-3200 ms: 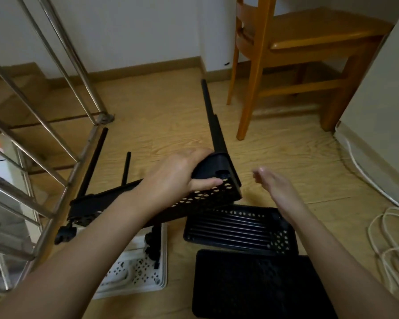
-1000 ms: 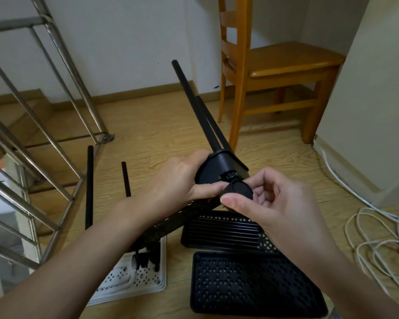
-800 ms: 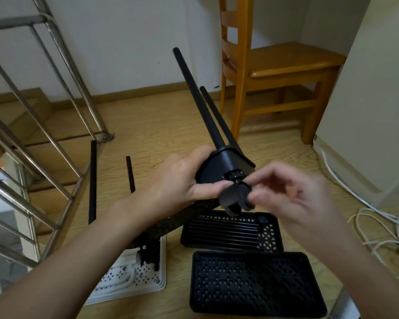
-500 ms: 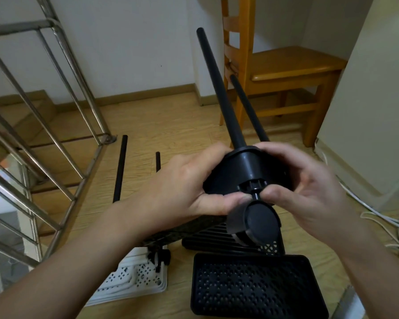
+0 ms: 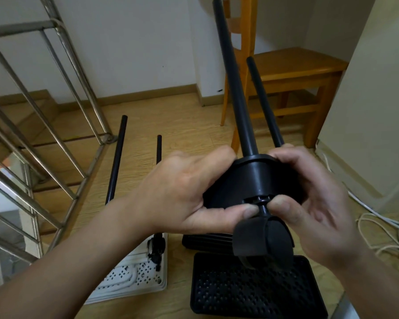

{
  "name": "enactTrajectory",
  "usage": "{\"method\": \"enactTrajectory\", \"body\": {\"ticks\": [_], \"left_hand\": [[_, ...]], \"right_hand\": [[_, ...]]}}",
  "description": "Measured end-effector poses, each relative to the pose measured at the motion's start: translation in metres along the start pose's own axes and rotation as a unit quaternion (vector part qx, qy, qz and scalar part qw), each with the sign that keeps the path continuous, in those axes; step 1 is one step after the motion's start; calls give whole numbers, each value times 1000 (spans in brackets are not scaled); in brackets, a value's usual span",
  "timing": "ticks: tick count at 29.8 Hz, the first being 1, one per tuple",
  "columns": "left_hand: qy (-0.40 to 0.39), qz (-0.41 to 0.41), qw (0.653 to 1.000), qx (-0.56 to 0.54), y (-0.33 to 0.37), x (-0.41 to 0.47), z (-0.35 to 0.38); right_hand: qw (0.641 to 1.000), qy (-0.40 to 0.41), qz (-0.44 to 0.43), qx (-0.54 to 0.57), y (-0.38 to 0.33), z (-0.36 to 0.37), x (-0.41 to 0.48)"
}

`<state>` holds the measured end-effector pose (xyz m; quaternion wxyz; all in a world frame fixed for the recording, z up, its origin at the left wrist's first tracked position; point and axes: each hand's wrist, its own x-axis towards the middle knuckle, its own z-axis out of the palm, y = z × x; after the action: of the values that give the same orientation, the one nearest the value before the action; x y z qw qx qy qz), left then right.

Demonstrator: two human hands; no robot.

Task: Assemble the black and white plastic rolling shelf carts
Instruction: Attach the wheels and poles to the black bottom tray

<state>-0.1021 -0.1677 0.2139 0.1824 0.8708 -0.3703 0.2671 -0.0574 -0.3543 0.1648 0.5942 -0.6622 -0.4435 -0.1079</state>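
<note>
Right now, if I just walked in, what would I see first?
Right in the middle, close up, the left hand and right hand grip a black shelf corner, both thumbs at the stem of a black caster wheel that sticks out towards you. Two black poles rise from that corner, across a wooden chair by the back wall. On the floor below lie a black tray and, to its left, a white tray.

Chair (image 5: 293, 63) behind poles (image 5: 235, 88); left seems free.
</note>
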Motion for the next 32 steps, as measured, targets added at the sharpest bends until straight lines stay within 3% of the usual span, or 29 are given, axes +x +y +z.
{"method": "enactTrajectory", "body": {"ticks": [10, 14, 20, 23, 26, 29, 32], "left_hand": [[-14, -17, 1000, -9, -2, -5, -3], [-55, -69, 996, 16, -8, -4, -5], [-38, -185, 981, -52, -26, -12, 1], [-13, -276, 951, -138, -39, -19, 3], [35, -312, 929, -198, -51, -24, -4], [48, -296, 928, -222, -58, -21, -11], [47, -304, 919, -246, -60, -18, -16]], "right_hand": [[1000, -9, 13, 14, -2, 6, 0], [999, -16, 17, 43, 1, 6, 6], [988, -80, 40, -123, 18, -8, 29], [982, -16, 61, -181, 37, -17, 35], [978, 50, 188, -75, 63, -31, 30], [951, -20, 300, 69, 92, -29, 18], [933, -32, 313, 176, 113, -12, 9]]}}
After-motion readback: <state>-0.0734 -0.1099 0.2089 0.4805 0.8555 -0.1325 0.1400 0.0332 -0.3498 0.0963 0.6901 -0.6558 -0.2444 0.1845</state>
